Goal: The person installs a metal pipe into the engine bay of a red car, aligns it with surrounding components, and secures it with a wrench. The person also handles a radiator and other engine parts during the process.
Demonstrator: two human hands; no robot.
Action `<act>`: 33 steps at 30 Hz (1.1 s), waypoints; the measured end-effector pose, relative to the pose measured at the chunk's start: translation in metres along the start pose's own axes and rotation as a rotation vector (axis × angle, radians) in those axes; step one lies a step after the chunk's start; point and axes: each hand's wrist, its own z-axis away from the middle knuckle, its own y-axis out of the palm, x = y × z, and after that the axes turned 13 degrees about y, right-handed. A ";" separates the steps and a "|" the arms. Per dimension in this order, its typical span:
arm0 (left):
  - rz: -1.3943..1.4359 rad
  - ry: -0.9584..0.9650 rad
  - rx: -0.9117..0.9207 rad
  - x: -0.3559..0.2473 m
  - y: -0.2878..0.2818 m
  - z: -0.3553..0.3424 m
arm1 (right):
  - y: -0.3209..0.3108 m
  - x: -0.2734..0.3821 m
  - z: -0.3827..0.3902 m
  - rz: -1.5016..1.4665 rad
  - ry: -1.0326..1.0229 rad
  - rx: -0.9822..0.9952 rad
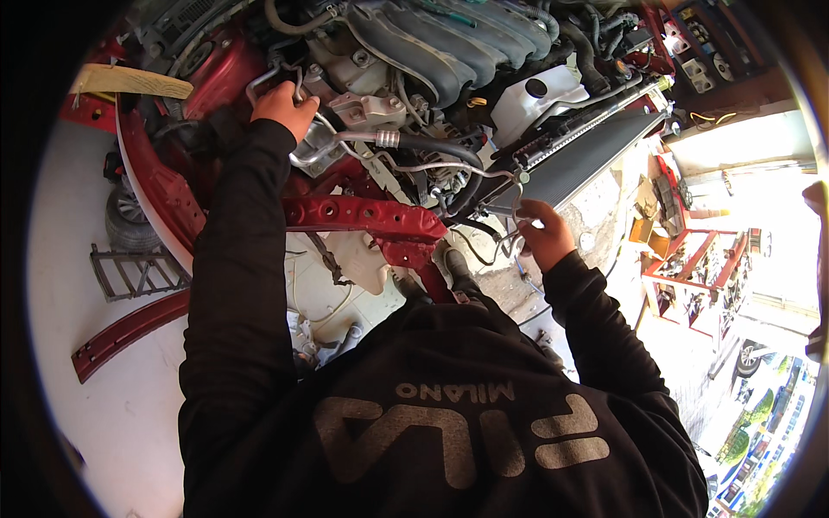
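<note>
A thin, bent silver metal pipe (414,165) runs across the front of an opened car engine bay. Its left part, by the engine mount (371,110), is in the closed fingers of my left hand (283,110). My right hand (549,236) pinches the pipe's downward-bent right end, in front of the radiator (580,164). A black hose (445,148) with a silver crimped sleeve (387,138) lies alongside the pipe. Below the pipe is a red metal body beam (345,212) with holes in it. My fingers partly hide both gripped spots.
The ribbed dark engine manifold (440,47) and a white plastic tank (537,102) lie beyond my hands. A wooden piece (129,82) rests at the left fender. A loose red bar (129,337) and a wheel (129,211) are on the left floor; a red rack (695,276) stands right.
</note>
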 end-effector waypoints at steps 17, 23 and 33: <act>0.658 0.238 -0.004 -0.234 -0.084 0.134 | -0.141 -0.006 -0.065 0.723 -0.662 -0.373; 1.183 -0.210 -0.052 -0.341 0.070 0.185 | -0.128 0.025 -0.069 0.903 -1.005 -0.092; 1.320 -0.399 -0.230 -0.345 0.225 0.100 | -0.126 0.010 -0.073 0.798 -1.125 0.073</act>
